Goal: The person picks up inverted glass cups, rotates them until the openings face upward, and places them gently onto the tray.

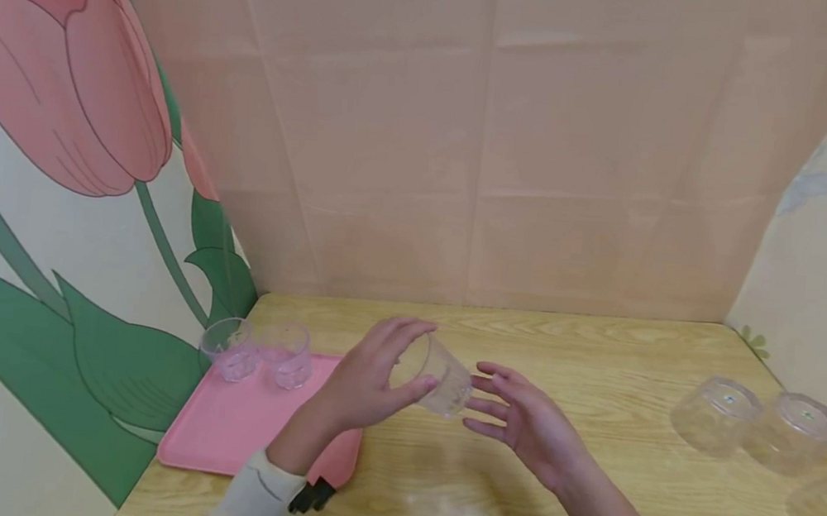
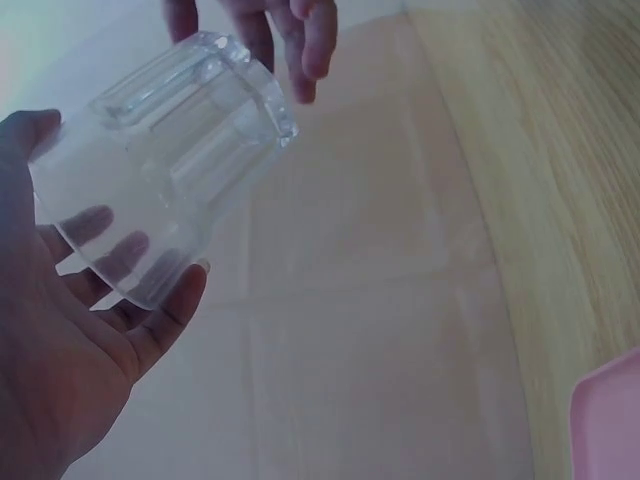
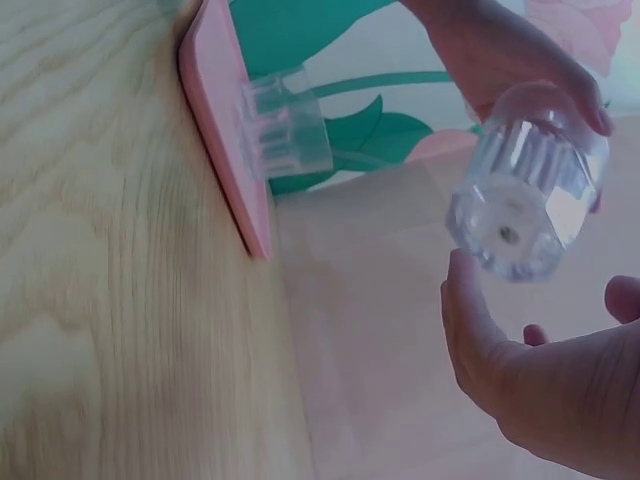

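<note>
Held above the table is a clear faceted cup (image 1: 446, 382), tilted on its side with its base toward the right. My left hand (image 1: 376, 371) grips it near the rim, thumb on one side and fingers on the other, as the left wrist view shows around the cup (image 2: 170, 160). Beside the base, my right hand (image 1: 528, 423) has its fingers spread and loosely bent, fingertips close to the cup. In the right wrist view the cup's thick base (image 3: 510, 235) faces the right hand (image 3: 560, 385).
Two clear cups (image 1: 291, 367) stand upright at the back of a pink tray (image 1: 254, 442) on the left. Several clear cups (image 1: 716, 416) sit upside down at the right of the wooden table (image 1: 599, 351). A pinkish sheet (image 1: 467, 172) covers the back wall.
</note>
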The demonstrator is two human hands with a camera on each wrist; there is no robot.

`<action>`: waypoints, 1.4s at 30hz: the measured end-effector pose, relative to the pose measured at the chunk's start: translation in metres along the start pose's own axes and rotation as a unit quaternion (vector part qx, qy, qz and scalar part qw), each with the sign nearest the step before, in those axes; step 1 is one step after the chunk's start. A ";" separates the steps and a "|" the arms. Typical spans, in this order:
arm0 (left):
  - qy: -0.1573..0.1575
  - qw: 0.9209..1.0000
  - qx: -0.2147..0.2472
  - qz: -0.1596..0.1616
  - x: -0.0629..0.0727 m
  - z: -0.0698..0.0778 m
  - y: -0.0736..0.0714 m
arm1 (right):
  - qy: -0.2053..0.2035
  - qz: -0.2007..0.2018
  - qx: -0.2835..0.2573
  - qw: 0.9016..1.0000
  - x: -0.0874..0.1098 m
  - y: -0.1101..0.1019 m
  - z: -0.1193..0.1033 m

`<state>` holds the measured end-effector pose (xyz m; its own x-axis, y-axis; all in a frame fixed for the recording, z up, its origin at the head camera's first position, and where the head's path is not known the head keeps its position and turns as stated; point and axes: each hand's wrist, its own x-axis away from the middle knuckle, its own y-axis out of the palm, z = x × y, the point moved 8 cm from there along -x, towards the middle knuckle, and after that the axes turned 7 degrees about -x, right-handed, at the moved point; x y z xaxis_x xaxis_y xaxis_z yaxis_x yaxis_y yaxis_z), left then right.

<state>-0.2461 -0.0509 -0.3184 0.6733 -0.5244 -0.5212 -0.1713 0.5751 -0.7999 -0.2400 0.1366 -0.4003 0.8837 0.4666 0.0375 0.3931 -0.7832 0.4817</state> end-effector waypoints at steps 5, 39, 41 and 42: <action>-0.022 1.000 -0.009 -0.010 0.003 -0.006 -0.003 | -0.019 0.020 0.040 0.999 0.005 -0.009 -0.008; -0.069 0.995 -0.064 -0.029 0.030 -0.045 -0.020 | -0.018 0.132 0.374 0.918 0.052 -0.072 -0.053; -0.074 0.995 -0.065 -0.029 0.032 -0.048 -0.021 | -0.009 0.137 0.385 0.913 0.054 -0.076 -0.054; -0.076 0.995 -0.066 -0.030 0.033 -0.049 -0.022 | -0.007 0.140 0.391 0.910 0.055 -0.077 -0.055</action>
<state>-0.2556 -0.1114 -0.3324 0.7837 -0.4489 -0.4293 -0.2146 0.4530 -0.8653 -0.2356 0.2456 -0.3870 0.9780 0.2026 0.0494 0.2077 -0.9262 -0.3147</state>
